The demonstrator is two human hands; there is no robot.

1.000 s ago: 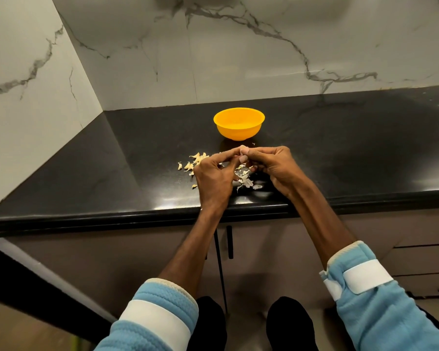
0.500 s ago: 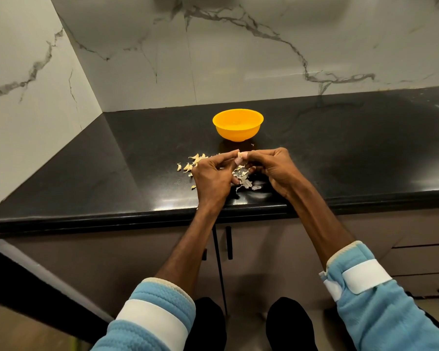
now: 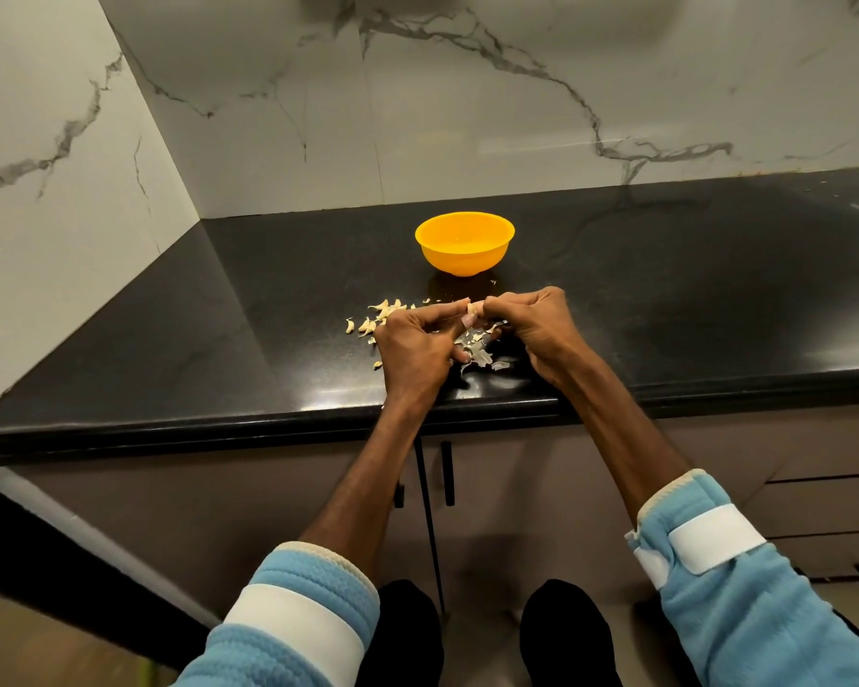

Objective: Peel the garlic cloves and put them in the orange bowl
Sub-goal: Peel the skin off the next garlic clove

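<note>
Peeling is under way: left hand [image 3: 417,347] and right hand [image 3: 541,329] together pinch one garlic clove [image 3: 474,307] just before the orange bowl [image 3: 464,247]. Next, likely strip the skin and drop the clove in.

One orange bowl [image 3: 464,245], one left hand [image 3: 417,349], one right hand [image 3: 541,329], one pinched garlic clove [image 3: 474,307], many peel scraps [image 3: 478,358].

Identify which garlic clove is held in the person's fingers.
The clove pinched between the left hand and right hand, on the near side of the orange bowl. The other cloves lie loose on the black counter beside the left hand.
</note>
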